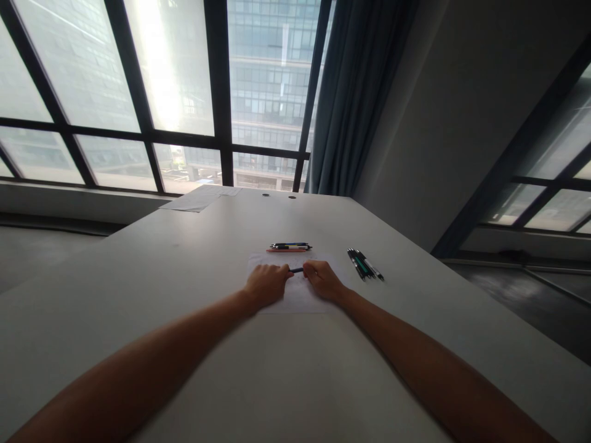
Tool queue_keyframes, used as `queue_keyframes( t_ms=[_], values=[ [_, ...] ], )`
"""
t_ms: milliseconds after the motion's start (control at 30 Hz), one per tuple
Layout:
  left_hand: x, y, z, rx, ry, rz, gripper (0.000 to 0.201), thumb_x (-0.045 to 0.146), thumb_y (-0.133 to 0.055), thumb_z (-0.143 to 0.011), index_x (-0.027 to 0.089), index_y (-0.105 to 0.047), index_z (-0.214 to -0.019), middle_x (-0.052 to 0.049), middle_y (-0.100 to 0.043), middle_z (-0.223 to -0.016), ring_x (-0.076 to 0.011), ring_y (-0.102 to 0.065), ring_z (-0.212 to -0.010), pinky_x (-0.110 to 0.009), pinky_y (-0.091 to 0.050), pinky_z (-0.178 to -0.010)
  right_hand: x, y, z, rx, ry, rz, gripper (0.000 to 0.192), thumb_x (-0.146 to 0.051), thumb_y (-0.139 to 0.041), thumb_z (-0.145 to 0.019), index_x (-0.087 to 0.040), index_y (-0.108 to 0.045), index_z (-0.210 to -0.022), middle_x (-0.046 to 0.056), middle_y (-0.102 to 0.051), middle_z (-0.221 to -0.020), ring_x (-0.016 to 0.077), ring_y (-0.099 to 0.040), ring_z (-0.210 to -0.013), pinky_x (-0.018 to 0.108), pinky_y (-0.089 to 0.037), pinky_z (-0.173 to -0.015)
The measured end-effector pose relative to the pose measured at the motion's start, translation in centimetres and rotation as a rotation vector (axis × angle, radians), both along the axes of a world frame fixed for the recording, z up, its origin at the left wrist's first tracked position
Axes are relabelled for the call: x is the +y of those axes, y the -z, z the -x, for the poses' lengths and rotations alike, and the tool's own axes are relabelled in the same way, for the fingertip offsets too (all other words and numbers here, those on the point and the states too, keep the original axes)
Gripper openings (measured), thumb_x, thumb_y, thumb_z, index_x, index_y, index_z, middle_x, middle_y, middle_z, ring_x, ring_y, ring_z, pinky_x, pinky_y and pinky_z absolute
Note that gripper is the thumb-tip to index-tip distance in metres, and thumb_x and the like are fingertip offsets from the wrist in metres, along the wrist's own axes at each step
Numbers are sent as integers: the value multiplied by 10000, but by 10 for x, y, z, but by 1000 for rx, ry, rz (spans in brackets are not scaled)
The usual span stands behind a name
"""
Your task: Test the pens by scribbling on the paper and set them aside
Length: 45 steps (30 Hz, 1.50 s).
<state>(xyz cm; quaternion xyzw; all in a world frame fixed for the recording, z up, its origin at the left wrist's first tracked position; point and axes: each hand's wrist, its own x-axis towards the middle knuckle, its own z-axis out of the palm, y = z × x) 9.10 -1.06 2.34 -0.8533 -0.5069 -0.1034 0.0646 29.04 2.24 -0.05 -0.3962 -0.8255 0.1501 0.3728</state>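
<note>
Between two hands, perhaps one pen

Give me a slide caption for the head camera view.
Both hands, left and right, grip a dark pen over paper.

Broad bare surface is left open on the left. Ahead, passage is blocked by a row of pens; rightward, by a second pen cluster.
</note>
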Motion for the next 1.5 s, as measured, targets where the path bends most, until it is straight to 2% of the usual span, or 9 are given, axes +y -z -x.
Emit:
queue_keyframes(
  t_ms=[200, 333, 800, 933, 1000, 1167, 1267, 1400, 1500],
  values=[
    [7, 1, 4, -27, 135, -199, 324, 341, -355, -1005, 208, -536, -1237, -97, -656, -1095, -240, -605, -993, -351, -445, -807, -1, -1, 3, 56, 67, 6, 597, -618, -276, -952, -191, -476, -586, 5, -518, -559, 133, -477, -541, 274, -348, -570],
    [10, 3, 5, -55, 185, -188, 282, 341, -378, -1004, 213, -555, -1181, -75, -651, -1052, -218, -604, -954, -334, -456, -800, 0, -1, 4, 84, 113, 27, 610, -640, -286, -940, -193, -465, -566, 3, -506, -536, 129, -463, -517, 273, -339, -550],
    [13, 7, 8, -121, 138, -105, 210, 237, -392, -989, 202, -570, -1094, -54, -699, -1024, -202, -668, -906, -288, -479, -699, -3, -7, 4, 64, 15, -71, 439, -428, -431, -947, -178, -598, -627, 41, -631, -631, 164, -562, -614, 292, -424, -649],
    [14, 7, 11, -139, 111, -91, 222, 231, -394, -978, 212, -583, -1095, -59, -712, -1028, -207, -675, -927, -297, -485, -738, -3, -7, 4, 104, -8, -158, 274, -454, -595, -871, -193, -673, -850, 73, -691, -851, 211, -626, -809, 340, -464, -791],
    [15, 8, 12, -149, 98, -90, 235, 244, -380, -985, 207, -585, -1094, -68, -715, -1032, -210, -674, -940, -304, -487, -758, -2, -6, 4, 137, 6, -161, 346, -496, -671, -806, -198, -655, -982, 83, -686, -963, 220, -626, -868, 352, -469, -821],
    [16, 9, 12, -160, 83, -91, 255, 273, -366, -995, 206, -585, -1109, -71, -719, -1013, -210, -677, -926, -309, -489, -772, 1, -2, 5, 80, 63, -91, 381, -461, -439, -949, -191, -617, -747, 65, -657, -778, 194, -599, -746, 335, -452, -754],
    [17, 10, 12, -168, 93, -95, 253, 267, -370, -994, 206, -588, -1106, -74, -716, -1023, -210, -675, -927, -308, -490, -770, 0, -2, 5, 123, 41, -108, 259, -438, -582, -867, -185, -614, -912, 66, -655, -900, 188, -601, -778, 323, -456, -755],
    [17, 11, 12, -169, 90, -91, 258, 280, -368, -997, 206, -591, -1104, -72, -718, -1008, -208, -677, -915, -305, -487, -764, -1, -3, 6, 98, 53, -24, 266, -404, -488, -918, -186, -605, -819, 42, -644, -772, 178, -590, -726, 317, -447, -731],
    [18, 12, 12, -161, 87, -96, 259, 281, -370, -996, 201, -594, -1096, -71, -721, -1001, -214, -681, -902, -307, -485, -750, -1, -2, 6, 134, 47, -47, 201, -374, -583, -859, -184, -595, -921, 50, -656, -867, 173, -594, -746, 317, -458, -746]
  ],
)
